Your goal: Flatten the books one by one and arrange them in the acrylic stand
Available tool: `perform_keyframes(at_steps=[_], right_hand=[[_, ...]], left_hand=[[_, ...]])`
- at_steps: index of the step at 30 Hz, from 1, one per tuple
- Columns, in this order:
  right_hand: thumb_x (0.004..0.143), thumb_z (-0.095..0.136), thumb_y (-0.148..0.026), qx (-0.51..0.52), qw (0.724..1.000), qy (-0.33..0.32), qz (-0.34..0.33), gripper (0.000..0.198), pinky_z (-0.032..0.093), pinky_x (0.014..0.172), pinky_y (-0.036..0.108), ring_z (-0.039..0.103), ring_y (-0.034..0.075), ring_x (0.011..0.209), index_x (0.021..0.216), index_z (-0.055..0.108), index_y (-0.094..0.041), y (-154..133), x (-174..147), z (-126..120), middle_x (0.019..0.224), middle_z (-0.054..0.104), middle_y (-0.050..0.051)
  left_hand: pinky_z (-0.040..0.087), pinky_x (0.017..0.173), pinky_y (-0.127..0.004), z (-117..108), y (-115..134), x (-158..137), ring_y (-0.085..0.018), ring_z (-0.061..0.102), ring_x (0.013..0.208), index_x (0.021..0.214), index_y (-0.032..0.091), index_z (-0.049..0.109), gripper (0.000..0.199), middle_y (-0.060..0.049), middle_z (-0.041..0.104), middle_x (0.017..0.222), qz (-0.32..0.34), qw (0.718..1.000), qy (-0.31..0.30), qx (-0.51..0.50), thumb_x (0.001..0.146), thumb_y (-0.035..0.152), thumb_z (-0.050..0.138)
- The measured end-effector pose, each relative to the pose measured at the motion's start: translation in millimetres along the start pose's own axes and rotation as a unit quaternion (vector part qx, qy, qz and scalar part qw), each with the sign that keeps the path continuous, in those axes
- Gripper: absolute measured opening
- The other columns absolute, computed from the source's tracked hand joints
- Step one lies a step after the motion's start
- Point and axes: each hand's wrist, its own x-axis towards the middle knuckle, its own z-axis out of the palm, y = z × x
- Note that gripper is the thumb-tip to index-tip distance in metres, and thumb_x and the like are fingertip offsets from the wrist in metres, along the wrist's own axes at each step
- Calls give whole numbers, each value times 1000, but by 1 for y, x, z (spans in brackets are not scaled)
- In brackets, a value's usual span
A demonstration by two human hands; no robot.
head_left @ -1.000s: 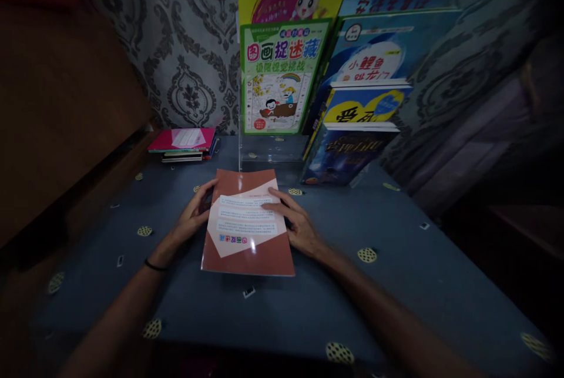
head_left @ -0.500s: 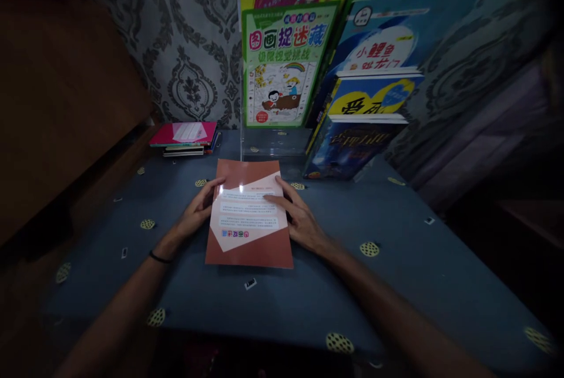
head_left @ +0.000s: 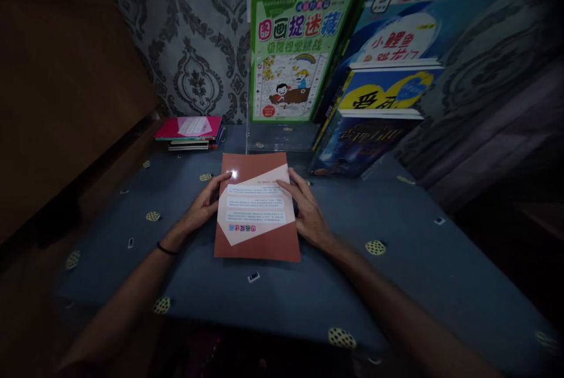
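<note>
A thin reddish-brown book (head_left: 259,244) is held low over the table, near its middle. Its cover carries a slanted pale panel with small print and a colourful title, all upside down from where I look. My left hand (head_left: 203,204) grips the left edge, its fingertips on the upper left of the cover and the rest partly hidden beside the book. At the right edge is my right hand (head_left: 308,213), with one finger lying over the cover and the others along the side. A dark band circles my left wrist.
A small stack of books (head_left: 189,129) lies at the back left of the patterned blue-grey tablecloth (head_left: 343,301). Behind the held book, a clear stand (head_left: 282,141) carries a green picture book (head_left: 295,60). Several more books, including a dark blue one (head_left: 359,146), stand at the right.
The view has shifted slightly, so everything sits a little further right and higher. My right finger on the cover has slid slightly toward the far edge. Both hands still hold the book.
</note>
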Motion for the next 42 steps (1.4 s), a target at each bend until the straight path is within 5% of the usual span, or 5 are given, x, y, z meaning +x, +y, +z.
perform_keyframes(at_steps=[11,16,22,32,42], right_hand=[[96,60,-53,30,999,32,27,52,47,109,56,54,33,137,142,58,-28,2,2,-5,149,54,15],[97,58,-50,53,996,76,14,36,53,97,44,66,28,112,121,69,-25,-9,8,-12,119,68,11],[99,57,-38,40,994,94,41,24,51,71,30,62,18,75,83,64,-22,-21,12,-9,78,65,2],[97,57,-45,113,982,56,137,30,51,65,27,63,17,69,81,64,-21,-22,9,-1,74,66,1],[91,64,-43,141,977,29,160,30,57,67,31,68,19,73,113,64,-22,-17,5,5,86,74,3]], left_hand=[[17,127,-55,-5,-2,3,-35,18,158,132,27,65,59,-12,34,166,95,977,84,169,85,60,71],[34,121,-50,0,-2,2,-34,52,139,113,20,75,56,-13,70,130,117,980,79,142,84,67,67],[57,94,-39,13,0,-3,-28,72,102,111,12,75,68,-10,79,107,32,990,127,57,85,73,60],[60,96,-42,18,-3,-1,-31,71,113,131,12,65,73,-15,75,123,-13,992,103,-66,85,68,66],[59,102,-47,19,-15,-4,-35,65,126,157,17,32,101,-17,63,144,-12,996,73,-59,76,50,83]])
